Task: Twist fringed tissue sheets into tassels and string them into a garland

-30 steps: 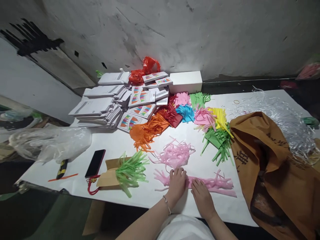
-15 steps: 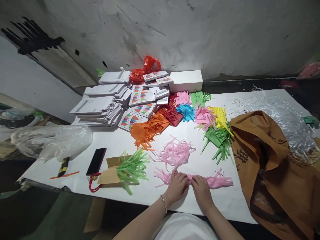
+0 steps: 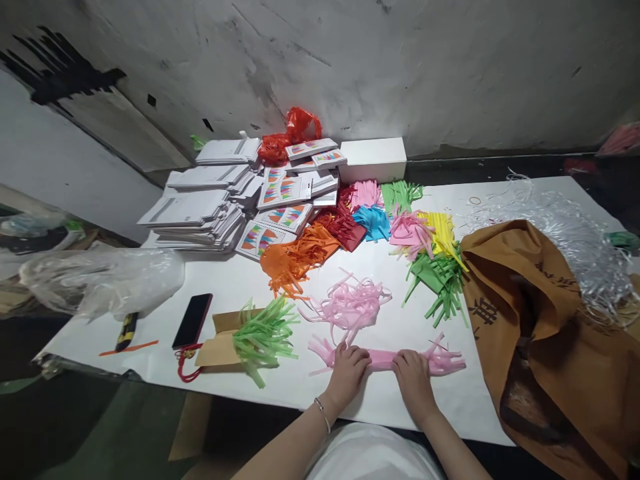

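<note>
A bundle of pink tissue-paper strips (image 3: pixel 383 360) lies lengthwise on the white table near its front edge, with fringed ends and a flat middle. My left hand (image 3: pixel 350 369) rests over its left part, fingers laid across the paper. Over the right part lies my right hand (image 3: pixel 413 373), its fingers likewise stretched over the paper. The flat band shows between the two hands. Just beyond is a loose heap of pink strips (image 3: pixel 350 305).
To the left are green fringe (image 3: pixel 267 333) on brown card, a phone (image 3: pixel 193 321) and a yellow-black cutter (image 3: pixel 127 332). Coloured tassels (image 3: pixel 303 257), stacked white packets (image 3: pixel 187 208) and a white box (image 3: pixel 373 160) stand behind. A brown bag (image 3: pixel 540 300) overhangs the right side.
My hands have slid apart along the pink bundle, left hand leftward and right hand rightward, uncovering its flat middle. The bundle itself has stayed in place.
</note>
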